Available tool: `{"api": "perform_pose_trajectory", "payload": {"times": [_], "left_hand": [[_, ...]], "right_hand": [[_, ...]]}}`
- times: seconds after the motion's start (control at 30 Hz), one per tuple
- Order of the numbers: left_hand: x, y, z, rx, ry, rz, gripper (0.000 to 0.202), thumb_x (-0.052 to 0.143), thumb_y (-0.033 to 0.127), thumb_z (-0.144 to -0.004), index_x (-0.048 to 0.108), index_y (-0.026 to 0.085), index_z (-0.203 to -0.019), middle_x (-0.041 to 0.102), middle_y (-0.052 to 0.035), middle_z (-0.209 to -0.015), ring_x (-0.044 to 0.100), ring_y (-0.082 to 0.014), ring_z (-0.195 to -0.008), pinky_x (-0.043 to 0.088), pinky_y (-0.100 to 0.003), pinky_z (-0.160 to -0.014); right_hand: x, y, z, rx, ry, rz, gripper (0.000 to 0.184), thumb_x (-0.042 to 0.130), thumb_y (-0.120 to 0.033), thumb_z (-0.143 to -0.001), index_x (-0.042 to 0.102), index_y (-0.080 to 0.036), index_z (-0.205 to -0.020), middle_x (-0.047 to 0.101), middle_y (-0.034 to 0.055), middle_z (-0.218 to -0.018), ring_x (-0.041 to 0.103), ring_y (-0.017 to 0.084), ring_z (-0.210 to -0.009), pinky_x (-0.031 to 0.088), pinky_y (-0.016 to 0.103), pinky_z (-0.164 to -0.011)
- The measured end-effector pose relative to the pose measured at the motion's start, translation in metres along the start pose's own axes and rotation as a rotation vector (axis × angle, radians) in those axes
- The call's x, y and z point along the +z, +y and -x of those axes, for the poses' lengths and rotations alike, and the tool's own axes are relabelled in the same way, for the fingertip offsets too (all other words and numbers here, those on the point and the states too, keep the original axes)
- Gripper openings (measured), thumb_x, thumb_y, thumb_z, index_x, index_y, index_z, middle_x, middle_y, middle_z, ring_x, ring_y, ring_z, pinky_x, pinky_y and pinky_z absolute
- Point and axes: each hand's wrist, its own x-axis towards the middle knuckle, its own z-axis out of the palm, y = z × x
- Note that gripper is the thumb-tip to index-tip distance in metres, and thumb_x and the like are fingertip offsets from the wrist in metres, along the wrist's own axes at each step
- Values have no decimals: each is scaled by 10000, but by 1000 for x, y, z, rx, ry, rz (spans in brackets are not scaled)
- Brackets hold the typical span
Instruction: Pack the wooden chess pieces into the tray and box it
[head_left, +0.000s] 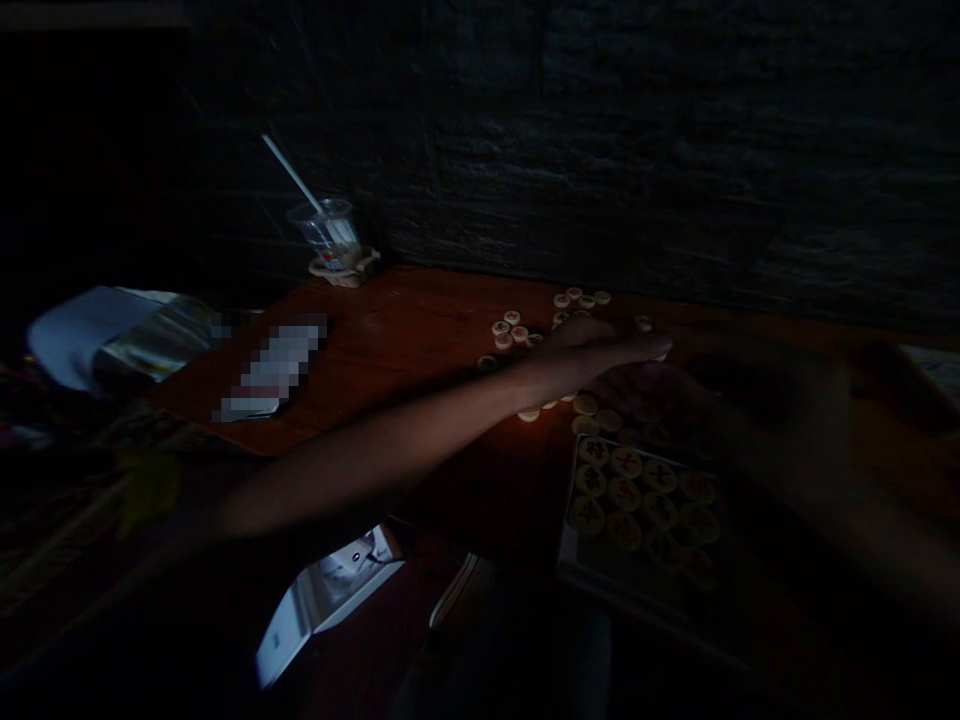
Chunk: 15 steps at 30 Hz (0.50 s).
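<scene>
My left hand (615,345) reaches across the dark wooden table (420,330), its fingers stretched out flat over scattered round game pieces (514,330) marked with characters. My right hand (645,392) comes in from the right just below the left, dim and smeared by motion, so its fingers do not show. It hovers over loose pieces (596,412) next to a shallow box (592,575) that holds several pieces laid in rows.
A clear plastic cup with a straw (330,232) stands at the table's far left corner by a dark brick wall. A pixelated flat item (274,372) lies on the left of the table. A white bag (97,335) and a white carton (322,600) sit off the table's left edge.
</scene>
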Motion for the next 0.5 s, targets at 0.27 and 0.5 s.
{"api": "perform_pose_trajectory", "payload": {"times": [0.27,0.5], "left_hand": [[0,-5,1,75,7,-25,240,750,313,-954,704,106,-843,754,-62,-725,736,-149,-592,592,-256,-606],[-5,-9,0,105,23,-32,321,783,414,-915,720,102,-877,771,-87,-743,743,-166,-599,608,-257,-599]], "right_hand": [[3,1,0,84,-3,-83,332,803,-354,-912,791,-275,-1234,794,43,-892,727,215,-709,534,307,-533],[7,4,0,103,-19,-136,374,817,-330,-894,782,-215,-1247,806,31,-911,688,145,-645,520,258,-549]]}}
